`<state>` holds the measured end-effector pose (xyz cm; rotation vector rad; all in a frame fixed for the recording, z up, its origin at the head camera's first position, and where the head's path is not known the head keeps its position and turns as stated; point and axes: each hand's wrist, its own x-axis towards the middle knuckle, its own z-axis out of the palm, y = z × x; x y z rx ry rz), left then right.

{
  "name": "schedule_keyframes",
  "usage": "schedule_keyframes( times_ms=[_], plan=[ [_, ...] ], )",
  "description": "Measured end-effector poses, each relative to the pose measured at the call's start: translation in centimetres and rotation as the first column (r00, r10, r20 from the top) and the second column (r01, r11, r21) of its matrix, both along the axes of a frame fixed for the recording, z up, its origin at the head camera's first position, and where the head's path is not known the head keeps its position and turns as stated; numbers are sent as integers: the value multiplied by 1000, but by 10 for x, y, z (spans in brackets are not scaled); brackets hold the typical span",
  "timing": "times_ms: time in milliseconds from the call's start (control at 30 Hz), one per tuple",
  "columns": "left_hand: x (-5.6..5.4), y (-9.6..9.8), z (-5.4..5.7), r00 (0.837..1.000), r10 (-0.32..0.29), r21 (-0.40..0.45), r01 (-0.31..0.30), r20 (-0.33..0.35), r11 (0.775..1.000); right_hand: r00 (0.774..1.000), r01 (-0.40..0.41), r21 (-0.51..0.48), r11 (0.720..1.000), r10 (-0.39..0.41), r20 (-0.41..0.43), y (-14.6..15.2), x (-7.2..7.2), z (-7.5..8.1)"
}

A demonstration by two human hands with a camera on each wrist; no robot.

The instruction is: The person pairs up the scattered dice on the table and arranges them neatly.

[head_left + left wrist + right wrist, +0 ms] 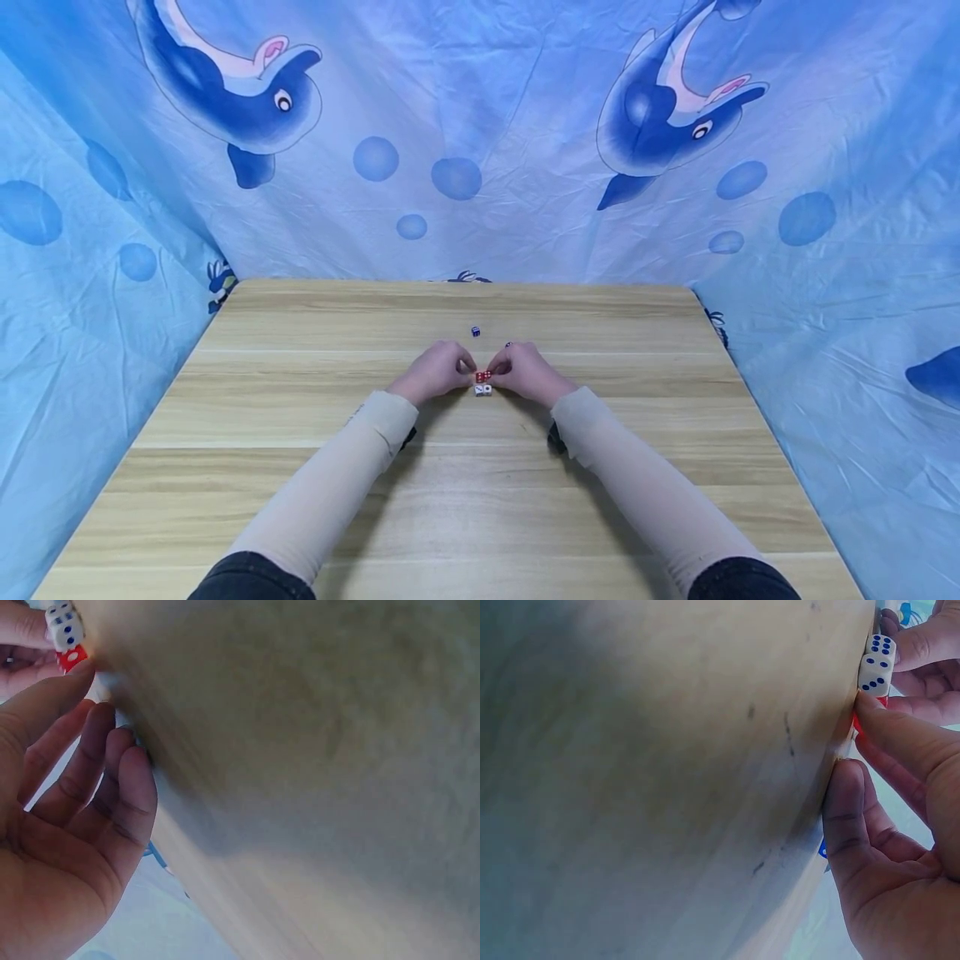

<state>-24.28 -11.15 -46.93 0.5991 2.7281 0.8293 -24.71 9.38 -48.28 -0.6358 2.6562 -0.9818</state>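
Observation:
Two red dice [480,377] sit side by side between the fingertips of both hands, just behind two white dice [480,390] on the wooden table. My left hand [438,371] pinches the left red die at thumb and forefinger. From the other side, my right hand [528,375] pinches the right one. In the left wrist view, the thumb tip meets a red die [73,658] beside a white die [67,631]. The right wrist view has the thumb covering much of a red die [857,722], next to a white die [876,675] with blue pips.
Beyond the hands, a blue die [476,332] lies on the table [480,517]. A second blue die [508,343] shows partly behind the right hand. Blue cloth [510,225] printed with dolphins hangs behind the table and along both sides.

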Motion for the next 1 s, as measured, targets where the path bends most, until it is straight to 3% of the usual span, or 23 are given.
schedule_keyframes(
  times_ms=[167,333,500,733,867,1000],
  plan=[
    [-5,-3,5,999,32,-1,-32,-26,999,1000,4,8,1000,-4,-6,0,0,0],
    [-12,-3,8,993,121,62,-122,15,991,1000,3,7,1000,-3,-9,1,1,1],
    [-24,-2,2,981,192,165,-193,20,967,1000,2,19,1000,-2,-5,1,0,1],
    [-41,4,-5,963,263,225,-269,57,937,1000,-5,29,1000,5,-7,2,-1,1],
    [-48,8,-7,951,301,213,-308,67,927,1000,-14,19,1000,14,-13,3,-2,0],
    [-54,13,-10,944,329,142,-329,25,934,1000,-22,12,1000,23,-15,4,-3,-3]
  ],
)
